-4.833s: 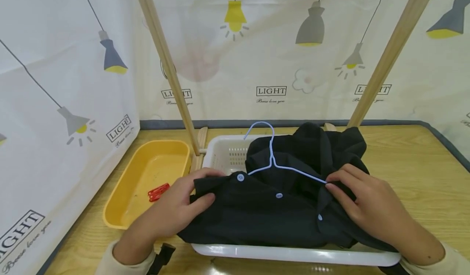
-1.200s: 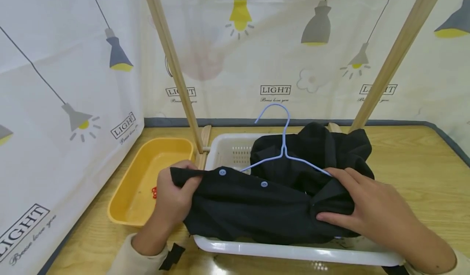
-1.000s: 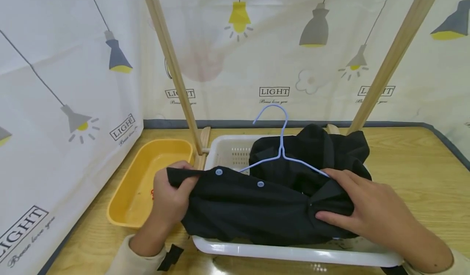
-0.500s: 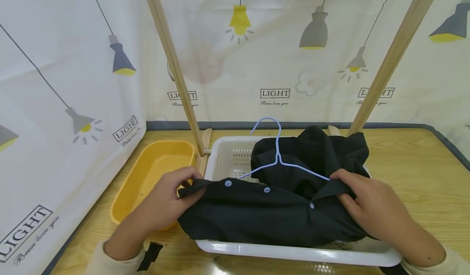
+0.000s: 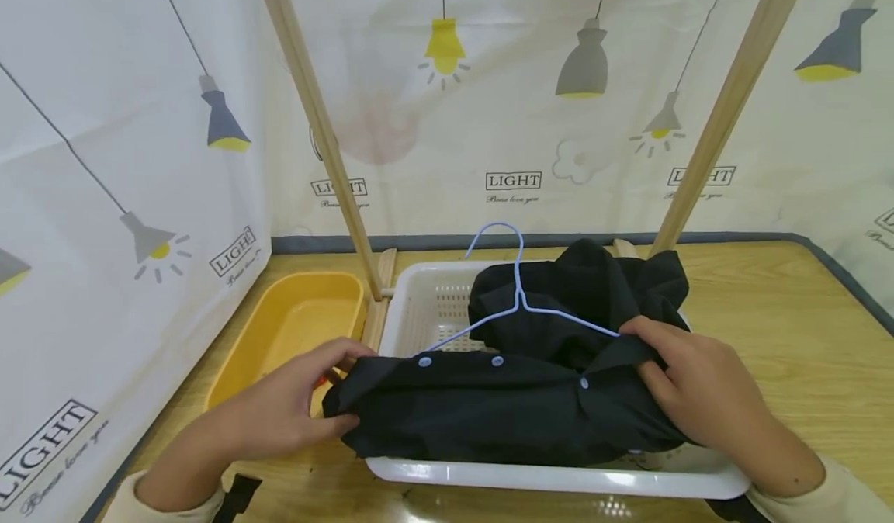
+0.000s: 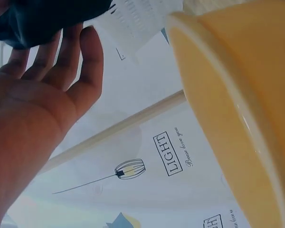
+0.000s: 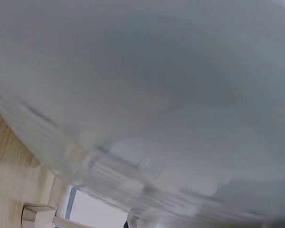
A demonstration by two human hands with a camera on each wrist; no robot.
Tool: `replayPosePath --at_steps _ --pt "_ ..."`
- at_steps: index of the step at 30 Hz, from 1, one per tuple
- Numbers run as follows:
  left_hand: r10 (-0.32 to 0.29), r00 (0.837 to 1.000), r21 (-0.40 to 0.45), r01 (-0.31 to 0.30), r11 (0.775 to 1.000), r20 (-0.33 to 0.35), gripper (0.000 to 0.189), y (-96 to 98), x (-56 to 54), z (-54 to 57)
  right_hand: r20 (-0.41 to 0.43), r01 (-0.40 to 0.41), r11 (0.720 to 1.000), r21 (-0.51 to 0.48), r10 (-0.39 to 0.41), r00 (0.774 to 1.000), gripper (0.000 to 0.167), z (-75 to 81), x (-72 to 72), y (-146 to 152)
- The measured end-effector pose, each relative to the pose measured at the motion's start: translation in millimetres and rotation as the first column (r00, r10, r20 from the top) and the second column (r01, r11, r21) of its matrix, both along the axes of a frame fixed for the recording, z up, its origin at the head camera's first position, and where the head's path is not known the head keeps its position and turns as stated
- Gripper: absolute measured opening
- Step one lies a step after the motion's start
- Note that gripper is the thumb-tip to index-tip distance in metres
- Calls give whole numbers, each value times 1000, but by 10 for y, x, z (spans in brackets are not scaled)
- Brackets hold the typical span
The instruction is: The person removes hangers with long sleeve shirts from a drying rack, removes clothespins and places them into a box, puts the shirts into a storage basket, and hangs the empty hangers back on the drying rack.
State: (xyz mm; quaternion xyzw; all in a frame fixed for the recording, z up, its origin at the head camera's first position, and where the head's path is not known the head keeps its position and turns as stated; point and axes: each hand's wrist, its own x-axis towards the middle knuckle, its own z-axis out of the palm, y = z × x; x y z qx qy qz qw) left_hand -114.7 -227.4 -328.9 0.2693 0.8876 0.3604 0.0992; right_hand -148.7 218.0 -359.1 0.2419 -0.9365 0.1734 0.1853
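Note:
A black shirt (image 5: 475, 406) with blue buttons lies bunched over a white basket (image 5: 419, 472). A light blue hanger (image 5: 518, 306) stands with its hook up, and the ends of its arms run into the cloth. At the shirt's left edge my left hand (image 5: 286, 410) holds the fabric, thumb in front and fingers behind. From the left wrist view, the fingers of that hand reach up to the dark cloth (image 6: 52, 21). My right hand (image 5: 698, 379) grips a fold of the shirt beside the hanger's right end, its thumb tucked under the fold.
A yellow tray (image 5: 240, 337) stands on the wooden table (image 5: 782, 313) left of the basket, a bit of red showing behind my left hand. Wooden poles (image 5: 314, 112) rise on both sides behind the basket. The basket's pale wall (image 7: 156, 95) fills most of the right wrist view.
My left hand has moved left and down, its thumb and fingers further apart on the shirt's edge. The hanger's hook has come lower, its left arm more exposed. My right hand took up a fold.

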Motion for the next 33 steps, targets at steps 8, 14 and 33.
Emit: replayPosePath --at_steps 8,14,33 --pt "-102 994 73 99 992 28 64 -102 6 -18 -28 -4 1000 -13 4 1000 36 -5 -3 0" --pt "-45 995 21 43 999 91 63 -122 10 10 -22 1 1000 -12 -1 1000 35 -2 9 4" --pt "146 980 10 -149 989 134 55 -122 -55 -97 -36 33 999 -7 -33 999 37 -16 16 2"
